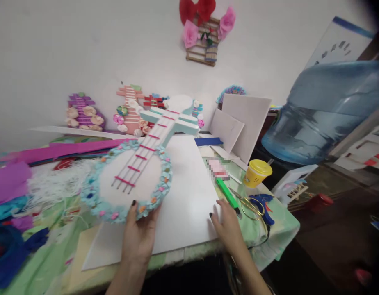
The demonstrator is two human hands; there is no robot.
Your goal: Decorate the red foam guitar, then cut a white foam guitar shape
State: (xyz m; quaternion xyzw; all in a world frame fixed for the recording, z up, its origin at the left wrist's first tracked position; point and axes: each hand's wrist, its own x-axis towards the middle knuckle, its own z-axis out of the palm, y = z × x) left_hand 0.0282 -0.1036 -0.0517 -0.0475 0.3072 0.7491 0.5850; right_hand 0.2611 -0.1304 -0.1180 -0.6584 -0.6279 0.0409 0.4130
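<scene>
A handmade toy banjo (124, 174) has a round white face, a rim of light blue paper flowers, thin strings and magenta cross strips. My left hand (138, 235) grips its lower edge, thumb over the flowered rim and fingers underneath. The banjo is tilted, its neck pointing away to the upper right, above a white board (189, 205). At the board's right edge rests my right hand (228, 225), empty, with fingers apart. Just beyond it lie a green utility knife (228, 194), gold-handled scissors (251, 208) and a blue glue gun (265, 207).
A yellow lidded cup (257, 173) stands at the table's right, below a large water bottle (321, 110). White panels (247, 119) lean at the back. Paper shreds (60, 184) and magenta sheets (69, 148) cover the left. Several decorated instruments, including a purple one (81, 108), line the wall.
</scene>
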